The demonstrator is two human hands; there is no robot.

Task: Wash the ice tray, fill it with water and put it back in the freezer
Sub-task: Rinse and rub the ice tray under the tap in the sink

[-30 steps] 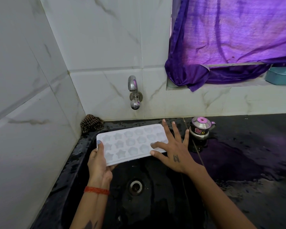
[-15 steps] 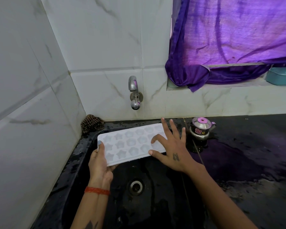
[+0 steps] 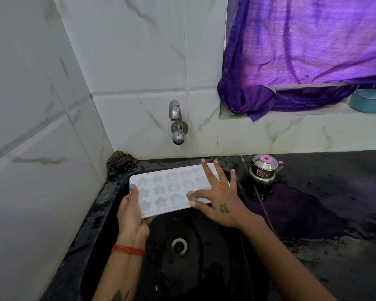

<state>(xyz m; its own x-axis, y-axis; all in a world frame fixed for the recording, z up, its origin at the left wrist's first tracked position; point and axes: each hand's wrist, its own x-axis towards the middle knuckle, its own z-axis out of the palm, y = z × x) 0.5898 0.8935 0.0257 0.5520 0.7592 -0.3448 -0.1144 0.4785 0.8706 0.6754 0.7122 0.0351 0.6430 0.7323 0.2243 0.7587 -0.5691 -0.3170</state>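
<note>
We see white marble tile walls that meet in a corner. A shiny tap sticks out of the back wall. Below the tap is a wet black sink set in a black counter. Up and to the right of the tap, a purple curtain hangs over a window ledge, and light glows through it.

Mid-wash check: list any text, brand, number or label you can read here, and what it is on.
None can be read.
Small steel pot: a dark sticker with pink marks and a small yellow sticker, both too blurred to read.
Right hand: a small dark tattoo, not legible as letters.
Ice tray and tap: no markings visible.
</note>
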